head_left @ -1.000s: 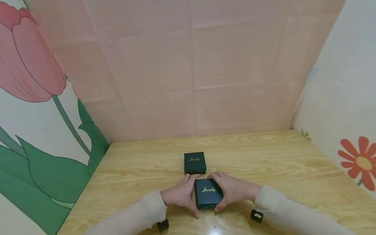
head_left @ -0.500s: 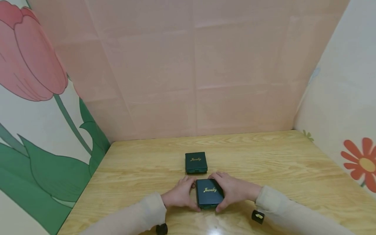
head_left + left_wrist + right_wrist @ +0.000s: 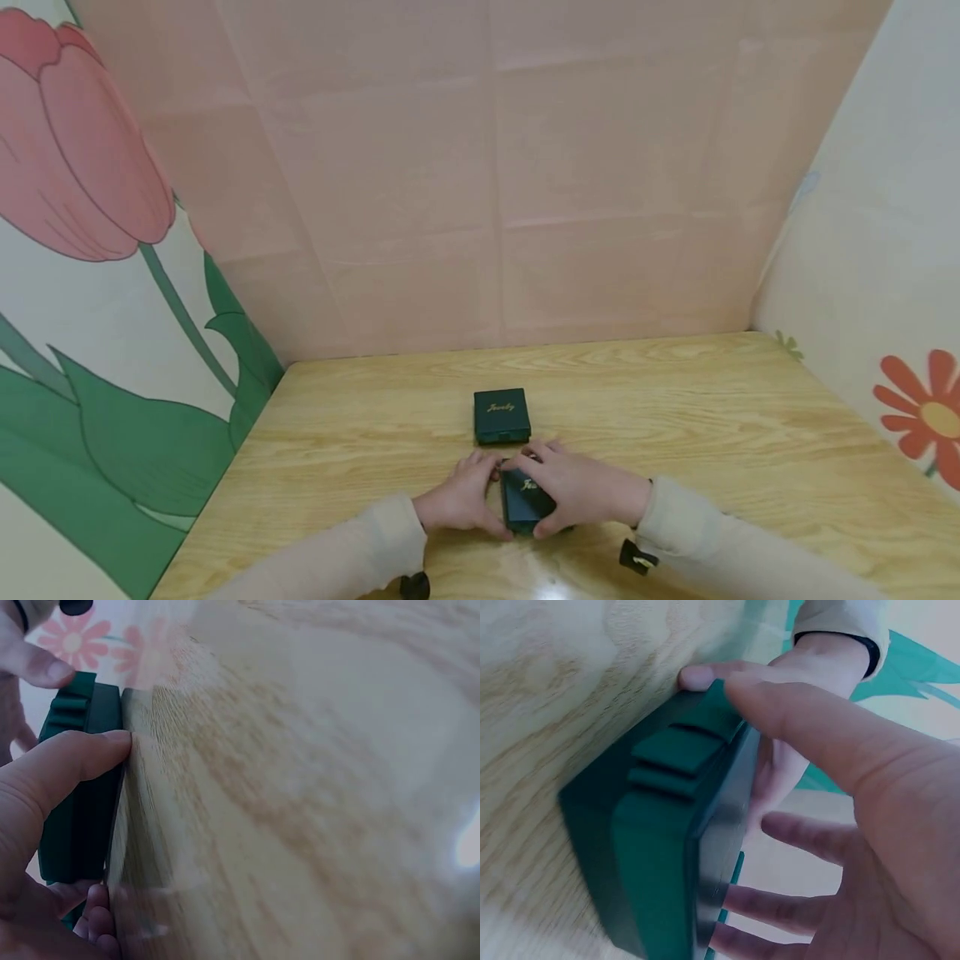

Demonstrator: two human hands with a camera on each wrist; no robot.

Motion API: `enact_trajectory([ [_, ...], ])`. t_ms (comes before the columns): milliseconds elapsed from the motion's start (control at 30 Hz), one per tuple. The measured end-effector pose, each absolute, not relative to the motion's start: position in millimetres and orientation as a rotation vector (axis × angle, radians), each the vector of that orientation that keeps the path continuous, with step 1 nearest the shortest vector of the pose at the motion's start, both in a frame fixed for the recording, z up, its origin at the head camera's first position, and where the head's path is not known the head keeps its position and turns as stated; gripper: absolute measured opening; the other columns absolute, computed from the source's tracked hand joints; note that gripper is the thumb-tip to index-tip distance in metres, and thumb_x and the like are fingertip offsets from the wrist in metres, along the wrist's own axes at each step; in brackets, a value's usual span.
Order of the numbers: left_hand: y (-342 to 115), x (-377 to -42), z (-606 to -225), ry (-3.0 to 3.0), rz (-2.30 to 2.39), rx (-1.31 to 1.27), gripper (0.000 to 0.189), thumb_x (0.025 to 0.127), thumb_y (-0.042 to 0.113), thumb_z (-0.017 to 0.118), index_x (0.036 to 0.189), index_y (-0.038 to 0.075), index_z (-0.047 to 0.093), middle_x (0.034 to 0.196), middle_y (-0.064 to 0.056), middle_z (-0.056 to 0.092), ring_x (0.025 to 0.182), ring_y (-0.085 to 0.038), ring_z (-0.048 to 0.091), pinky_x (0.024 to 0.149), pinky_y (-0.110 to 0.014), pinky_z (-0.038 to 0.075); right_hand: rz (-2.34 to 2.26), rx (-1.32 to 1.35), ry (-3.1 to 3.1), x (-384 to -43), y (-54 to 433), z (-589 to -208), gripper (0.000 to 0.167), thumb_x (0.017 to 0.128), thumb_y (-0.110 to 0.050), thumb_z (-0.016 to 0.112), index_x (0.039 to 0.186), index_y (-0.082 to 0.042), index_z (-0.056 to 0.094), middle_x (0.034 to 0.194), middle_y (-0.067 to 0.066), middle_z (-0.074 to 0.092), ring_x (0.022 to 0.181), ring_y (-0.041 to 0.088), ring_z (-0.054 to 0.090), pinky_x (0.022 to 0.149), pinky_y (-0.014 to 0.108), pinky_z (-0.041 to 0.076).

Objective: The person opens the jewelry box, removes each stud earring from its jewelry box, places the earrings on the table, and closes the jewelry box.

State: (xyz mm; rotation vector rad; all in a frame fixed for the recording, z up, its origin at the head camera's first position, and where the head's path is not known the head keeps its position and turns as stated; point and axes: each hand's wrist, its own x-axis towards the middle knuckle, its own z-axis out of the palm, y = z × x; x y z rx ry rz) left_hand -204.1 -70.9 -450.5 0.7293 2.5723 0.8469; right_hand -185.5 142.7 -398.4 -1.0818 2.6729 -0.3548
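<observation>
A dark green jewelry box (image 3: 516,504) with gold lettering lies closed on the table, between both hands. My left hand (image 3: 465,497) holds its left side, the thumb at the front and the fingers toward the back. My right hand (image 3: 588,490) reaches over the right part of the lid and covers some of the lettering. In the right wrist view, the right thumb touches the lid's front edge by a green ribbon bow (image 3: 679,754), and fingertips meet the lid's far side. The left wrist view shows the left thumb against the box's front (image 3: 82,817).
A second dark green jewelry box (image 3: 502,415), also closed, stands just behind the first. The wood-grain table (image 3: 360,417) runs back to a pink wall covering (image 3: 390,208). Flower-printed walls bound the left and right sides.
My right hand has shifted left from the box's right side over its lid. Before that, my left thumb and fingers closed in on the box's left side. The rear box stays put.
</observation>
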Motion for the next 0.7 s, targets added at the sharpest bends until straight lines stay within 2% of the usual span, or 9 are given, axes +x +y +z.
enact_trajectory([
  [200, -70, -203, -451, 2.562, 0.836, 0.706, 0.087, 0.064, 0.036, 0.089, 0.135, 0.012, 0.045, 0.120, 0.000, 0.046, 0.111, -0.020, 0.042, 0.096, -0.042, 0.039, -0.344, -1.053, 2.638, -186, 136, -397, 0.075, 0.074, -0.044, 0.081, 0.140, -0.030, 0.048, 0.141, 0.012, 0.041, 0.126, 0.038, 0.044, 0.082, 0.048, 0.052],
  [300, -71, -203, -450, 2.549, 0.853, 0.708, 0.083, 0.064, 0.034, 0.089, 0.132, 0.013, 0.047, 0.117, 0.002, 0.045, 0.107, -0.018, 0.041, 0.094, -0.040, 0.038, -0.336, -1.031, 2.627, -187, 133, -396, 0.074, 0.072, -0.042, 0.083, 0.138, -0.031, 0.050, 0.143, 0.014, 0.040, 0.127, 0.042, 0.043, 0.079, 0.049, 0.053],
  [700, -71, -203, -449, 2.529, 0.868, 0.692, 0.082, 0.064, 0.035, 0.089, 0.132, 0.018, 0.047, 0.114, 0.004, 0.043, 0.106, -0.018, 0.040, 0.094, -0.041, 0.037, -0.279, -1.041, 2.674, -189, 129, -395, 0.071, 0.068, -0.043, 0.085, 0.131, -0.032, 0.056, 0.137, 0.014, 0.046, 0.120, 0.039, 0.049, 0.073, 0.049, 0.053],
])
